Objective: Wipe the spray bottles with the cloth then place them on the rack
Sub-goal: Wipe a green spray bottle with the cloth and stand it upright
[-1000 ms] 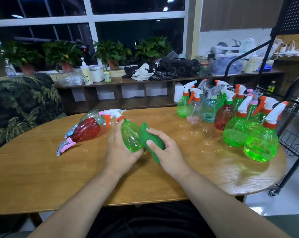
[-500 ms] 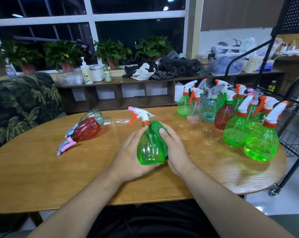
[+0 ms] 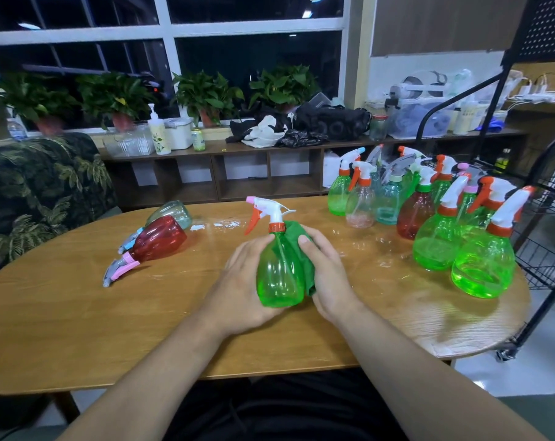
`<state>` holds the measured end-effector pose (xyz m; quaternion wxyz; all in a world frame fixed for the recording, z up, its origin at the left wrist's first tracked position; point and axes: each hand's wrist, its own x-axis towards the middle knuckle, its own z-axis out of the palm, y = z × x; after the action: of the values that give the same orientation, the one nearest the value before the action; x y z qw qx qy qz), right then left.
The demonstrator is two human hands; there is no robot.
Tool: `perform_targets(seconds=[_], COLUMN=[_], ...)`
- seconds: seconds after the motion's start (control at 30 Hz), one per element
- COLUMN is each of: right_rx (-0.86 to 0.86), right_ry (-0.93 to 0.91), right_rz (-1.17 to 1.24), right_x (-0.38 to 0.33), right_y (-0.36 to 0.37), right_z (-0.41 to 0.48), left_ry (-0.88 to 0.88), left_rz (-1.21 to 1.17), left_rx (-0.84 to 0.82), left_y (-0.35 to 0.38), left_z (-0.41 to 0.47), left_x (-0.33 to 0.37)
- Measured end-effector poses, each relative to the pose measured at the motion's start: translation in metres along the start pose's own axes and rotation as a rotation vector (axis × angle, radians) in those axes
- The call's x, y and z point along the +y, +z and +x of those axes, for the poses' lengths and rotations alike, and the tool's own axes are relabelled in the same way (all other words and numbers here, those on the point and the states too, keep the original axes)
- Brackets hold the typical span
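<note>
A green spray bottle (image 3: 277, 275) with a white head and orange trigger stands upright at the table's middle. My left hand (image 3: 241, 281) grips its left side. My right hand (image 3: 328, 275) holds a green cloth (image 3: 301, 249) pressed against the bottle's right side and back. Most of the cloth is hidden behind the bottle and my fingers. Several more spray bottles (image 3: 429, 218), green, clear, teal and red, stand grouped at the right of the table. The black wire rack (image 3: 553, 237) stands just past the table's right edge.
A red bottle (image 3: 155, 240) and a clear bottle (image 3: 171, 213) lie on their sides at the left of the wooden table (image 3: 79, 313). A patterned armchair (image 3: 31, 192) stands at far left. A low shelf (image 3: 238, 173) with plants runs along the window.
The green bottle went from lying tilted on its side to standing upright between my hands. My right hand with the cloth slid round to the bottle's right side.
</note>
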<state>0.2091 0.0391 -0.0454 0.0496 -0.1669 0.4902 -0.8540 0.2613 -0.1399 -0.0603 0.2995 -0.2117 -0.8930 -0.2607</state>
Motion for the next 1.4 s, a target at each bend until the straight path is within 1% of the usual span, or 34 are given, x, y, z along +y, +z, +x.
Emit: perform_targets(seconds=[0.17, 0.27, 0.37, 0.53, 0.6, 0.67, 0.8, 1.0, 1.13, 1.27, 1.33, 1.4], right_rx=[-0.029, -0.062, -0.088, -0.145, -0.158, -0.157, -0.141, -0.111, -0.090, -0.080, -0.074, -0.070], right_ry=[-0.056, -0.090, -0.117, -0.157, -0.180, -0.200, -0.201, -0.167, -0.056, 0.085, 0.119, 0.110], right_rz=[-0.098, -0.162, -0.229, -0.420, -0.460, -0.478, -0.477, -0.338, -0.180, 0.043, 0.094, 0.117], right_x=[0.001, 0.003, 0.004, 0.010, 0.013, 0.014, 0.012, 0.007, 0.001, -0.003, -0.004, -0.005], right_y=[0.004, 0.005, 0.005, 0.004, 0.004, 0.004, 0.003, 0.004, 0.006, 0.007, 0.007, 0.005], right_z=[-0.004, -0.005, -0.006, -0.010, -0.011, -0.011, -0.011, -0.009, -0.007, -0.006, -0.006, -0.005], left_ry=[-0.011, -0.046, -0.168, -0.389, -0.441, -0.455, -0.388, -0.177, -0.074, -0.011, 0.001, -0.005], left_rz=[0.064, 0.070, 0.035, -0.019, -0.025, -0.018, -0.016, -0.040, -0.075, -0.078, -0.061, -0.055], left_rx=[-0.020, 0.007, 0.084, 0.243, 0.267, 0.262, 0.221, 0.065, 0.009, 0.019, 0.016, 0.000], left_y=[0.002, 0.003, 0.002, -0.001, -0.002, -0.001, -0.002, -0.001, -0.005, -0.007, -0.006, -0.006], left_z=[0.000, -0.001, 0.000, 0.003, 0.003, 0.003, 0.002, -0.001, -0.002, -0.001, -0.001, 0.000], left_x=[-0.001, 0.000, -0.001, -0.011, -0.015, -0.016, -0.011, -0.002, 0.007, 0.009, 0.007, 0.007])
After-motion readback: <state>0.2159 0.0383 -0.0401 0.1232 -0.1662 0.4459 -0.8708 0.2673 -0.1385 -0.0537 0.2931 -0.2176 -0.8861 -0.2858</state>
